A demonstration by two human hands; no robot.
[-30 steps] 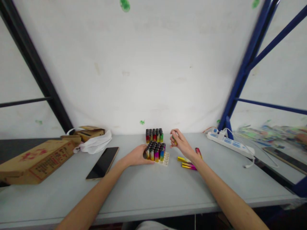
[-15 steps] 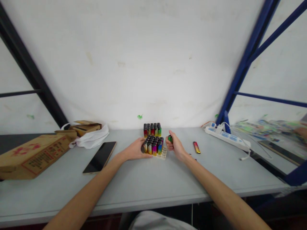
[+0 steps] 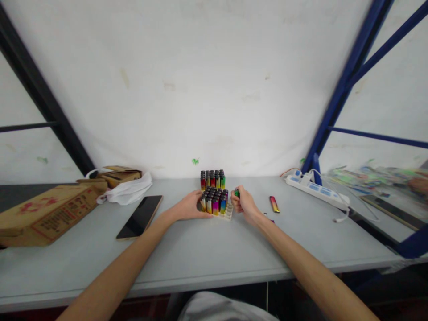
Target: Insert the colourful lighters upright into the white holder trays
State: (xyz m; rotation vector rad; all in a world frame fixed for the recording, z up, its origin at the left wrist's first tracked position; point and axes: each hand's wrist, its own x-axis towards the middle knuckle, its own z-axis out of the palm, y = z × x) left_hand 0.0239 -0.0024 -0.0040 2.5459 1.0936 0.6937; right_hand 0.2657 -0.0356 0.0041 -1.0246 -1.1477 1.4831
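My left hand grips the left side of a pale tray filled with upright lighters, black-topped with shiny multicoloured bodies. Sockets along the tray's right side stand bare. Just right of the tray, my right hand is closed around a green lighter, its thumb bent over the top; most of that lighter is hidden by the fingers. Behind the tray stands a second block of upright lighters. A red and yellow lighter lies flat to the right. Another lighter is partly covered by my right wrist.
A phone lies left of my hands. Cardboard boxes and a white plastic bag sit at the far left. On the right is a white power strip with cables, beside a blue metal frame. The wall closes off the back.
My right thumb has come down from its raised position onto the top of the green lighter. My left hand keeps its grip on the tray. The view has shifted slightly.
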